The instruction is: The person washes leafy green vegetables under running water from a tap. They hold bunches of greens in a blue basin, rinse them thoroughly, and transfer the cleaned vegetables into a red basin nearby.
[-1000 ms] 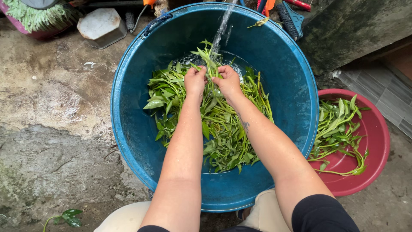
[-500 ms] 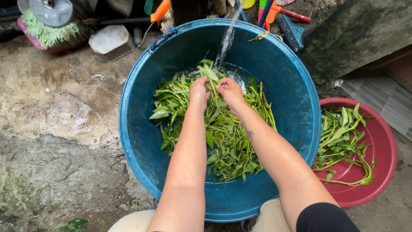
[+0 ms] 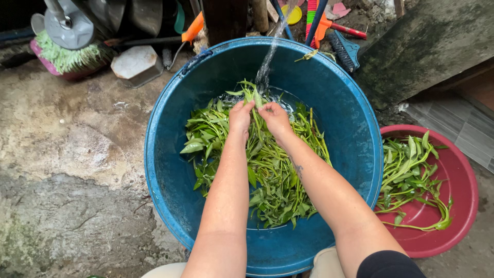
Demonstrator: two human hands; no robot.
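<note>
Clearly mid-wash: both the left hand (image 3: pixel 240 116) and right hand (image 3: pixel 275 118) clench a bunch of leafy greens (image 3: pixel 257 164) under the water stream (image 3: pixel 267 64) in the blue tub (image 3: pixel 170 154). More greens lie apart in the red basin (image 3: pixel 463 180).

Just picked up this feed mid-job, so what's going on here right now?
A person leans over a big blue tub full of leafy green stalks. The left hand and right hand together hold a few stalks up under a stream of water pouring into the far side of the tub. More greens lie in a red basin on the right. Brushes and tools clutter the ground beyond.
</note>
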